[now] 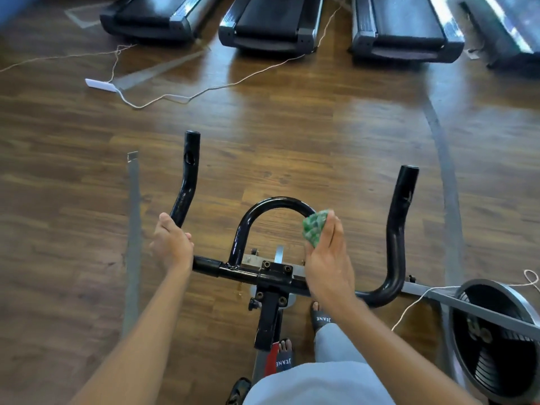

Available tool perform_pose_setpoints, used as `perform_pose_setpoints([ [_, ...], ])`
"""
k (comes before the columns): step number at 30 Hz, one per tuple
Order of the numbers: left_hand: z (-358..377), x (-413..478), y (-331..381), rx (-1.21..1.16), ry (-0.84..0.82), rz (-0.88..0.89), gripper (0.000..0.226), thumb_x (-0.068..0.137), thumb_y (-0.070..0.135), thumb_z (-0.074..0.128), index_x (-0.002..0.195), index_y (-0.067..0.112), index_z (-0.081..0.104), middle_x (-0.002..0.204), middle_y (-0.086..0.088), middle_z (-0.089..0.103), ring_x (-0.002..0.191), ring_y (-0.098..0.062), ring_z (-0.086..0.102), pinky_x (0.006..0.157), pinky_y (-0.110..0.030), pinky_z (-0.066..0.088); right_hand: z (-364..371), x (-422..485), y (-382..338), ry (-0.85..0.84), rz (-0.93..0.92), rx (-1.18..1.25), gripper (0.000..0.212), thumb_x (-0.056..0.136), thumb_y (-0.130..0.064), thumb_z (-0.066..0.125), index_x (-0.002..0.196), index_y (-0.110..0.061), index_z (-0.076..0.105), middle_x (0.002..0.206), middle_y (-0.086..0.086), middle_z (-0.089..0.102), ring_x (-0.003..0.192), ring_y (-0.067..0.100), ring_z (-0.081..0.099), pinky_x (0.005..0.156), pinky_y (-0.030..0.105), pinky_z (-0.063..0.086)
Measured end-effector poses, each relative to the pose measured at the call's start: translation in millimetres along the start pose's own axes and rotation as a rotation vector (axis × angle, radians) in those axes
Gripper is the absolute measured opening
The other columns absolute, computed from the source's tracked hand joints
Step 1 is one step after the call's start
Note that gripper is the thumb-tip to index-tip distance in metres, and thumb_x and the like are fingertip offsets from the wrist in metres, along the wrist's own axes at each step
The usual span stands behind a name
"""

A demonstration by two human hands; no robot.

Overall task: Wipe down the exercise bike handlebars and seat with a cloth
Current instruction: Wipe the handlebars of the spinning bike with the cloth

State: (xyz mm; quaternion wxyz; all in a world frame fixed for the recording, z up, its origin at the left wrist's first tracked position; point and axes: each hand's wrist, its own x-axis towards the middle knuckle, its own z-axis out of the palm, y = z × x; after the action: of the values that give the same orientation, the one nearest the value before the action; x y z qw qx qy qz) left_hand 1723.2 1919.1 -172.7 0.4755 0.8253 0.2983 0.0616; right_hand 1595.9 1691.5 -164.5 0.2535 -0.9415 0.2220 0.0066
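Observation:
The black handlebars [394, 229] of the exercise bike fill the middle of the head view, with two upright outer horns and a curved centre loop [263, 206]. My left hand [171, 244] grips the bend at the base of the left horn. My right hand [327, 258] holds a bunched green patterned cloth [314, 228] against the right side of the centre loop. The bike's stem [270, 314] runs down below the crossbar. The seat is out of view.
Several treadmills [268, 24] line the far edge of the wooden floor. A thin white cord [204, 90] trails across the floor. A second bike's flywheel [496, 337] stands at the lower right. My sandalled feet [320, 317] are under the handlebars. Grey tape strips [133, 244] mark the floor.

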Motion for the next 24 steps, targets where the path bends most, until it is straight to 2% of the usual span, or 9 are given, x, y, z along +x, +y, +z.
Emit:
perform_pose_setpoints([
  [2,2,1,-1,0.016,0.012,0.020,0.057,0.106,0.043,0.018,0.103,0.009,0.064,0.067,-0.008,0.065,0.053,-0.024,0.061,0.052,-0.027,0.044,-4,39,-9,-0.010,-0.009,-0.068,0.081,0.100,-0.064,0.024,0.157,-0.018,-0.011,0.161,0.005,0.012,0.144,0.024,0.026,0.117,0.044,0.027],
  [4,5,5,-2,0.041,0.019,0.045,0.058,0.106,0.043,0.017,0.100,0.010,0.065,0.064,-0.005,0.065,0.061,-0.029,0.066,0.064,-0.034,0.054,-2,74,-28,-0.007,-0.108,-0.196,0.080,0.097,-0.071,0.014,0.157,-0.018,0.008,0.155,0.006,0.029,0.139,0.026,0.034,0.118,0.046,0.024],
  [6,7,9,-5,0.054,0.016,0.065,0.055,0.103,0.045,0.016,0.085,0.018,0.061,0.060,-0.002,0.065,0.071,-0.034,0.068,0.076,-0.045,0.057,11,88,-53,-0.012,-0.288,-0.323,0.076,0.098,-0.070,0.010,0.151,-0.017,0.024,0.146,0.006,0.039,0.136,0.027,0.037,0.120,0.049,0.016],
  [8,8,14,-9,0.051,0.012,0.070,0.055,0.097,0.049,0.014,0.078,0.022,0.058,0.056,0.000,0.063,0.074,-0.037,0.068,0.079,-0.049,0.056,30,77,-74,-0.054,-0.510,-0.368,0.069,0.100,-0.064,0.010,0.144,-0.015,0.032,0.141,0.006,0.038,0.136,0.029,0.034,0.122,0.048,0.008],
  [11,9,19,-14,0.047,0.018,0.059,0.068,0.091,0.054,0.011,0.094,0.014,0.066,0.060,-0.002,0.066,0.079,-0.039,0.069,0.082,-0.048,0.055,49,40,-79,-0.140,-0.814,-0.356,0.063,0.103,-0.056,0.017,0.139,-0.012,0.045,0.139,0.009,0.046,0.139,0.031,0.035,0.122,0.046,0.007],
  [14,9,18,-16,0.043,0.029,0.074,0.073,0.089,0.057,0.008,0.095,0.013,0.065,0.070,-0.008,0.071,0.080,-0.038,0.069,0.083,-0.048,0.055,48,35,-66,-0.143,-1.047,-0.386,0.054,0.105,-0.049,0.027,0.134,-0.014,0.055,0.133,0.007,0.054,0.135,0.029,0.043,0.121,0.045,0.013],
  [19,7,16,-15,0.030,0.012,0.028,0.072,0.089,0.061,0.010,0.090,0.014,0.065,0.068,-0.009,0.069,0.077,-0.039,0.069,0.077,-0.049,0.057,34,75,-77,-0.088,-0.802,-0.405,0.043,0.105,-0.046,0.025,0.129,-0.018,0.047,0.126,0.002,0.047,0.128,0.026,0.040,0.118,0.042,0.007],
  [23,7,17,-14,0.017,0.002,0.038,0.075,0.089,0.062,0.010,0.096,0.012,0.066,0.064,-0.006,0.068,0.079,-0.039,0.069,0.079,-0.050,0.056,45,45,-78,-0.191,-1.044,-0.412,0.050,0.105,-0.048,0.020,0.126,-0.018,0.054,0.124,0.002,0.053,0.129,0.026,0.044,0.119,0.043,0.014],
  [24,7,17,-15,0.021,-0.004,0.043,0.074,0.090,0.061,0.011,0.098,0.012,0.066,0.064,-0.005,0.068,0.080,-0.039,0.069,0.080,-0.050,0.056,38,54,-80,-0.223,-1.029,-0.453,0.052,0.105,-0.049,0.017,0.127,-0.020,0.053,0.124,0.001,0.053,0.128,0.024,0.044,0.118,0.043,0.017],
])
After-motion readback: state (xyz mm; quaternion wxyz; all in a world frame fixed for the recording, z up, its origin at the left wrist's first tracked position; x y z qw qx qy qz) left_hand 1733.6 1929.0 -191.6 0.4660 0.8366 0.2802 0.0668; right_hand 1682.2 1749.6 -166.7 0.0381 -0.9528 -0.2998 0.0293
